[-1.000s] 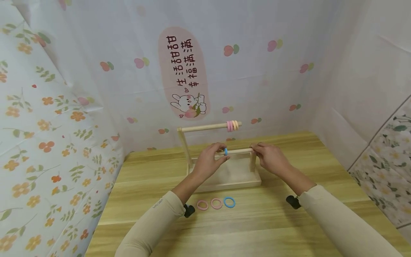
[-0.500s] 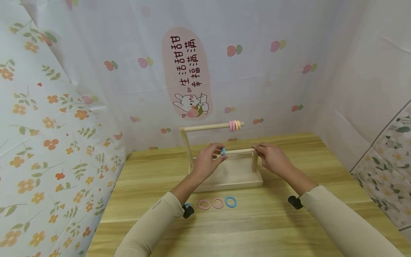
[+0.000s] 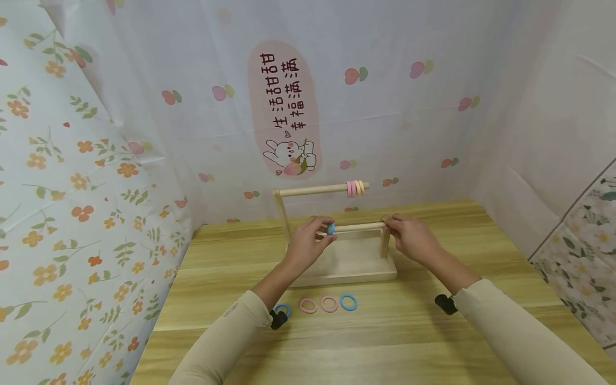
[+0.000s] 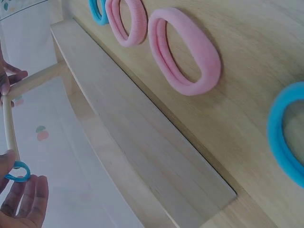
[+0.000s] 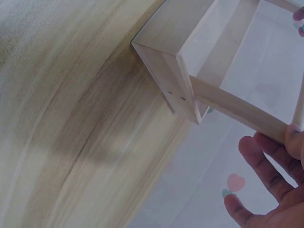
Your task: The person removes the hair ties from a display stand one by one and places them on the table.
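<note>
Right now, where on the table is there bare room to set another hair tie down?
Bare wood lies right of the blue hair tie, toward the right sleeve, and left of the wooden rack. It is crowded along the rack's front, where the ties line up.

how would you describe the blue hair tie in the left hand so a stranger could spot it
On the light wooden table stands a pale wooden two-rod rack. At the free end of its lower rod, the left hand pinches the small blue hair tie; the other blue ones lie flat on the table.
</note>
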{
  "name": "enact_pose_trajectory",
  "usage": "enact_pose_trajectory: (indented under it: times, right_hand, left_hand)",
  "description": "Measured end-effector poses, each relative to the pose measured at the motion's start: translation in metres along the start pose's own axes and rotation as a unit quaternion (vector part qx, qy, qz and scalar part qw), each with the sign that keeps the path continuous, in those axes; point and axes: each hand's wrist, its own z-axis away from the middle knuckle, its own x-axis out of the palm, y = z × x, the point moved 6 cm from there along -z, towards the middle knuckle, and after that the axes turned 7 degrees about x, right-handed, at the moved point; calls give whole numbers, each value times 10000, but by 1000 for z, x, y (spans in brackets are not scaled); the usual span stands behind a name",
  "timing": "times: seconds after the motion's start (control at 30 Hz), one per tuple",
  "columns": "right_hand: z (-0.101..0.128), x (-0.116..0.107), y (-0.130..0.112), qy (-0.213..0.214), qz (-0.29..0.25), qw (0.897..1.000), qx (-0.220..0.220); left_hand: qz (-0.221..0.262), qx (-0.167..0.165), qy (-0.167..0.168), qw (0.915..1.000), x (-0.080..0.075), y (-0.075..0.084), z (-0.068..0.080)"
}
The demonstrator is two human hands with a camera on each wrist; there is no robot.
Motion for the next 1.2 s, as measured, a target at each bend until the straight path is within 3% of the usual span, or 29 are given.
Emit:
enact_pose_trajectory:
  times: [0.2, 0.87, 1.03, 1.2]
  right_hand:
    - [-1, 0, -1, 51, -21, 10000, -62]
    - [-1, -2, -1, 110, -20, 9999, -49]
    - [-1, -1, 0, 27, -28, 10000, -10]
    - [0, -1, -1, 16, -9, 10000, 12]
  left_hand:
    - [-12, 118, 63, 9999, -5, 3, 4]
    - [-194, 79, -112, 9997, -12, 0, 15]
    - [-144, 161, -164, 9996, -12, 1, 20]
    - [-131, 464, -353, 9982, -9, 4, 24]
